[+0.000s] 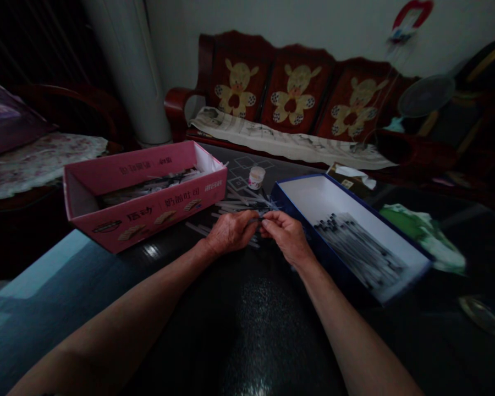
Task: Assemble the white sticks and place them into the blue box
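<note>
My left hand (231,231) and my right hand (286,234) meet over a dark glossy table (247,319), both with fingers pinched closed around a thin pale stick-like piece (256,220) held between them. Just beyond my hands lies a loose pile of similar thin sticks (241,206). To the left stands a pink cardboard box (142,190) holding more of these pieces. A blue-edged white box (350,231) sits to the right, with a neat row of finished sticks with dark tips (357,247) inside.
A small white jar (256,177) stands behind the pile. Green and white cloth or plastic (424,234) lies right of the blue box. A red wooden sofa (297,93) with bear cushions runs along the back wall. A white cylinder (130,71) rises at back left.
</note>
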Motion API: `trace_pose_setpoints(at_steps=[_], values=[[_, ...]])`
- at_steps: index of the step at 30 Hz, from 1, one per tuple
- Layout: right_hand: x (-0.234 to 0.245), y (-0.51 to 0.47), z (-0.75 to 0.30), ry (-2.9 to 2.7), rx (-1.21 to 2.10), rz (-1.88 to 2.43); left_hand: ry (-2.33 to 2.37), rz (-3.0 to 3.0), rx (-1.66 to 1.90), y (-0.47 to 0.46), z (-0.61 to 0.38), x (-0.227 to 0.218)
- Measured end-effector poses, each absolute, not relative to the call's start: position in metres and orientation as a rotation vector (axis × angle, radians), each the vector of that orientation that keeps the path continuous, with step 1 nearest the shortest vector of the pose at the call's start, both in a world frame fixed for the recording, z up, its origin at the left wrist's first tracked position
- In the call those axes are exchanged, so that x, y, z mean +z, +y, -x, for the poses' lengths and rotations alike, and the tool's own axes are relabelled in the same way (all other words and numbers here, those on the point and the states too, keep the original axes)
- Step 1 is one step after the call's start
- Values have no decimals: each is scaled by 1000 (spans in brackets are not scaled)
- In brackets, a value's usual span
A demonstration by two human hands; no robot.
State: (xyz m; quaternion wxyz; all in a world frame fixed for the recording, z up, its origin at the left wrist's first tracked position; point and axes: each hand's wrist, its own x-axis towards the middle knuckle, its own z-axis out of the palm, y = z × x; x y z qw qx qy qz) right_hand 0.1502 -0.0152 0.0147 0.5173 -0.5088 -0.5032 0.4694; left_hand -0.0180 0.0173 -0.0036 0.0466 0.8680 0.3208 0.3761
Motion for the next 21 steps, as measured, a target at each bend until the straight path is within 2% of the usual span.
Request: trace_pose_setpoints(at_steps=[8, 21], values=[[15, -15, -151, -1344, 1054, 1252, 861, -2698, 1107, 20, 21, -3], [9, -13, -158, -1530, 881, 1268, 1027, -2877, 973, 21, 24, 4]])
